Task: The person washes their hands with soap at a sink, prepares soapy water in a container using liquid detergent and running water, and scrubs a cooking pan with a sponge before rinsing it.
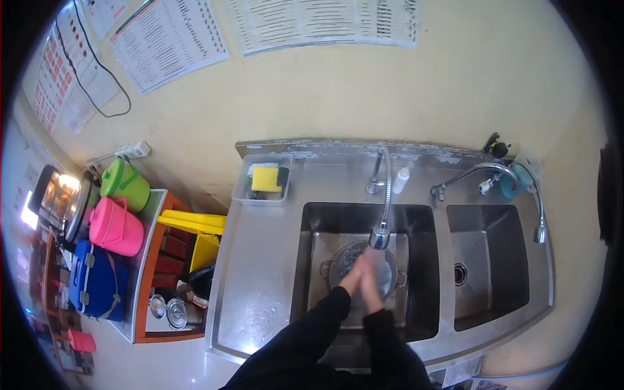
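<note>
My left hand and my right hand are together under the faucet spout, palm against palm. Their fingers look stretched out, though water and motion blur the tips. I see no object between them. Below, in the larger left sink basin, sits a round metal pot with two side handles and water in it. My hands hide part of the pot. Dark sleeves cover both arms down to the wrists.
A plastic tub with a yellow sponge stands on the counter's left. A white bottle is behind the basin. A second faucet reaches over the right basin. Pink and green buckets stand left.
</note>
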A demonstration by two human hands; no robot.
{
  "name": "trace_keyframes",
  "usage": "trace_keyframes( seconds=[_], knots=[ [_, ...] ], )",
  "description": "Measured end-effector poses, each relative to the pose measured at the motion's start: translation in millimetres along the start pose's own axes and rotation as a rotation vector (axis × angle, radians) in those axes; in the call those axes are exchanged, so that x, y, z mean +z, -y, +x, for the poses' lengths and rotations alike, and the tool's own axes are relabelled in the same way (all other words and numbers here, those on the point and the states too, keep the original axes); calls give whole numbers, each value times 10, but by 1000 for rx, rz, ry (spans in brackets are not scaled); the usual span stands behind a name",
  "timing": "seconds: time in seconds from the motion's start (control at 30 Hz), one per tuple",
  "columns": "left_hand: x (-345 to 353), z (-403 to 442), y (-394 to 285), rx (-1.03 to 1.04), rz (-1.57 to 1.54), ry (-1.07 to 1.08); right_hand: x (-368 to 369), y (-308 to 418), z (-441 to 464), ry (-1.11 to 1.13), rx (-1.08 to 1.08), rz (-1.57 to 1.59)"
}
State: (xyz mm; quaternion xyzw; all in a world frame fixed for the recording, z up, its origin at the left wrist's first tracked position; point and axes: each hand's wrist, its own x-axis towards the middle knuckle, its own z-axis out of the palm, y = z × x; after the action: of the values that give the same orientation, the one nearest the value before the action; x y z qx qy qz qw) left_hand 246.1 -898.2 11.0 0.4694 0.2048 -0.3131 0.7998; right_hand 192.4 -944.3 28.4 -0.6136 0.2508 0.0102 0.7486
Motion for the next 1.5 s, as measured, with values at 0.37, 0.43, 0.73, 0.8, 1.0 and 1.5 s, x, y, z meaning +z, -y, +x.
trace_keyframes(
  seconds=[0.37,0.43,0.73,0.8,1.0,1.5],
  knots=[
    [156,-33,354,1,-64,85,-262,71,103,113,-120,223],
    [195,-73,310,-2,-69,37,-330,102,164,74,-16,266],
    [295,-134,642,57,78,-78,-435,-97,401,-78,144,247],
    [259,-280,371,191,190,-80,-483,-326,707,-67,-8,166],
    [-342,-525,-605,712,95,-29,-385,-504,449,-130,94,433],
    [-2091,618,-1705,914,935,-1180,-266,36,157,-166,50,154]
  ],
)
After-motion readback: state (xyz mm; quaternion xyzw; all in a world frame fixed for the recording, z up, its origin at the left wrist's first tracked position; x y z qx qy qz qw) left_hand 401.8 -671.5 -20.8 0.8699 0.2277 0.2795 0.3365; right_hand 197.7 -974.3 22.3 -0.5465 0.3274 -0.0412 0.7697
